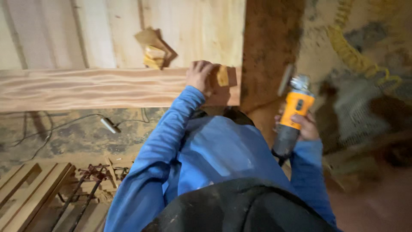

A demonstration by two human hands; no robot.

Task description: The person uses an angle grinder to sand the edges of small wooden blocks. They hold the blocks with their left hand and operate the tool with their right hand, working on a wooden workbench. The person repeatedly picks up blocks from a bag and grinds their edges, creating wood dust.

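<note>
My left hand (200, 76) rests on the right end of a long reddish wooden plank (86, 88), fingers curled over its far edge beside a small wood block (222, 75). My right hand (305, 125) grips an orange and grey angle grinder (292, 116), held upright off to the right of the plank with its disc (285, 80) at the top. Both arms wear blue sleeves.
A pale plywood panel (193, 30) lies beyond the plank with small wood offcuts (153, 55) on it. A cable and plug (109, 125) lie on the dusty floor below. Wooden slats and metal rods (83, 193) sit bottom left. A coiled yellow hose (354, 56) runs top right.
</note>
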